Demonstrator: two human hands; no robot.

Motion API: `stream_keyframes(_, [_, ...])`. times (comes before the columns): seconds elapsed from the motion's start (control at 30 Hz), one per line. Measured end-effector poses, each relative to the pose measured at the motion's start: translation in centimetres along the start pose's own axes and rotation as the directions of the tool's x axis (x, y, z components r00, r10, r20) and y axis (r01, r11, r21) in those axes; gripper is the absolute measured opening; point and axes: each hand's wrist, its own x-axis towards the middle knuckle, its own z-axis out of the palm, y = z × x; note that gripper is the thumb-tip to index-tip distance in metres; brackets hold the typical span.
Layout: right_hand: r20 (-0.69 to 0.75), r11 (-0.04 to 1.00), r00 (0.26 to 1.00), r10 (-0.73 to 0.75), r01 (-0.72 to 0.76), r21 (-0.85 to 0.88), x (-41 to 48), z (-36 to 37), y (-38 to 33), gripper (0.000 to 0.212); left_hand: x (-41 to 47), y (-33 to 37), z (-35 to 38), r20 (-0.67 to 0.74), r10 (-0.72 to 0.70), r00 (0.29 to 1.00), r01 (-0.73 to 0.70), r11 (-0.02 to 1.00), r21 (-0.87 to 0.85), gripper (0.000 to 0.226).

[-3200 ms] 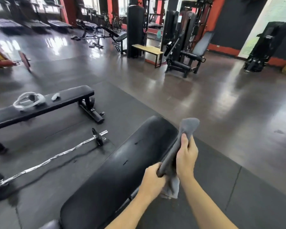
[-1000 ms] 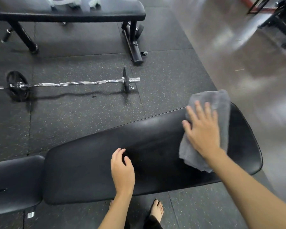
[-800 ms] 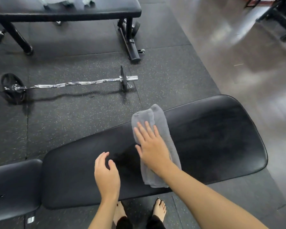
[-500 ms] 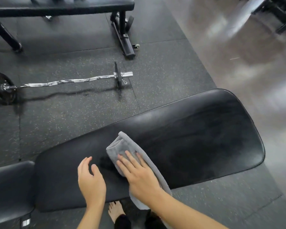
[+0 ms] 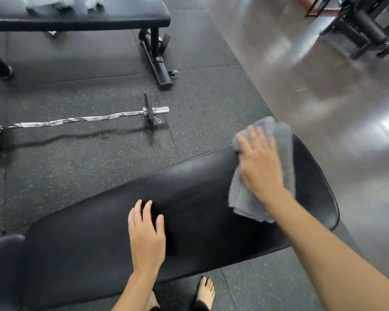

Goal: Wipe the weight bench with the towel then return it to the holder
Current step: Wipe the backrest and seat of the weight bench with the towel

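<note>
- Right hand [image 5: 259, 163] flat, fingers spread, pressing folded grey towel [image 5: 263, 173] onto black padded worktop [image 5: 189, 212] at 3 o'clock end.
- Left hand [image 5: 146, 236] palm-down on worktop near 6 o'clock edge, holding nothing.
- Bare foot [image 5: 206, 291] on the speckled floor mat [image 5: 99, 162] at 6.
- Curl bar [image 5: 76, 119] on mat at 10.
- Second bench [image 5: 81, 17] at 11–12.

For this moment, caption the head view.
Right hand presses folded grey towel on padded black weight bench; left hand rests flat.
</note>
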Motion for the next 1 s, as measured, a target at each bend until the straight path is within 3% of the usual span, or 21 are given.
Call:
stream_keyframes(0.07, [0.039,0.987,0.990,-0.135,0.131,0.093,-1.4,2.2,-5.6,0.061,0.3,-1.5,-0.4,-0.068,-0.045,0.997,0.038,0.995,-0.095,0.039])
stream_keyframes(0.13, [0.099,0.934,0.942,-0.321,0.298,0.195,-4.5,4.6,-11.7,0.064,0.7,-3.5,-1.2,-0.146,-0.177,0.973,0.156,0.977,-0.143,0.037])
stream_keyframes(0.2, [0.201,0.840,0.821,-0.534,0.489,0.235,-8.7,6.6,-16.7,0.063,0.8,-5.9,-2.1,-0.159,-0.308,0.938,0.291,0.949,-0.124,0.037])
stream_keyframes(0.27, [0.266,0.780,0.733,-0.626,0.585,0.221,-11.6,7.3,-18.1,0.059,0.2,-8.4,-3.0,-0.096,-0.326,0.940,0.325,0.945,-0.033,0.041])
stream_keyframes(0.33, [0.276,0.804,0.756,-0.594,0.542,0.244,-11.8,6.5,-16.0,0.063,-0.8,-10.5,-3.6,-0.019,-0.287,0.958,0.287,0.957,0.035,0.046])
stream_keyframes(0.37, [0.248,0.836,0.801,-0.545,0.499,0.227,-11.1,5.6,-14.0,0.066,-1.4,-11.2,-3.8,0.010,-0.262,0.965,0.261,0.964,0.052,0.049])
stream_keyframes(0.47, [0.115,0.969,0.963,-0.245,0.239,0.063,-7.2,1.9,-5.9,0.069,-2.8,-11.6,-4.1,0.035,-0.163,0.986,0.160,0.984,0.073,0.043])
stream_keyframes(0.53, [0.121,0.995,0.989,-0.089,0.093,-0.023,-4.1,-0.3,-0.4,0.067,-2.9,-10.7,-4.4,0.050,-0.053,0.997,0.049,0.995,0.086,0.038])
stream_keyframes(0.6, [0.127,0.997,0.991,-0.041,0.050,-0.063,-2.2,-1.5,2.3,0.060,-2.5,-9.2,-4.6,0.074,0.062,0.995,-0.067,0.996,0.064,0.040])
stream_keyframes(0.7, [0.080,0.997,0.996,-0.045,0.049,-0.056,-2.3,-0.6,0.1,0.055,-0.9,-6.6,-4.1,0.090,0.205,0.975,-0.207,0.978,0.014,0.048])
stream_keyframes(0.8, [0.093,0.983,0.978,-0.185,0.185,0.001,-4.8,1.9,-6.0,0.055,1.2,-5.1,-3.2,0.091,0.296,0.951,-0.300,0.953,0.037,0.059])
stream_keyframes(0.93, [0.173,0.889,0.874,-0.454,0.456,0.033,-10.3,5.8,-13.3,0.062,3.8,-5.5,-2.5,0.113,0.309,0.944,-0.322,0.936,0.138,0.068])
stream_keyframes(1.0, [0.180,0.868,0.853,-0.490,0.497,0.008,-12.0,6.5,-13.8,0.059,4.1,-6.6,-2.2,0.178,0.276,0.945,-0.307,0.934,0.183,0.068])
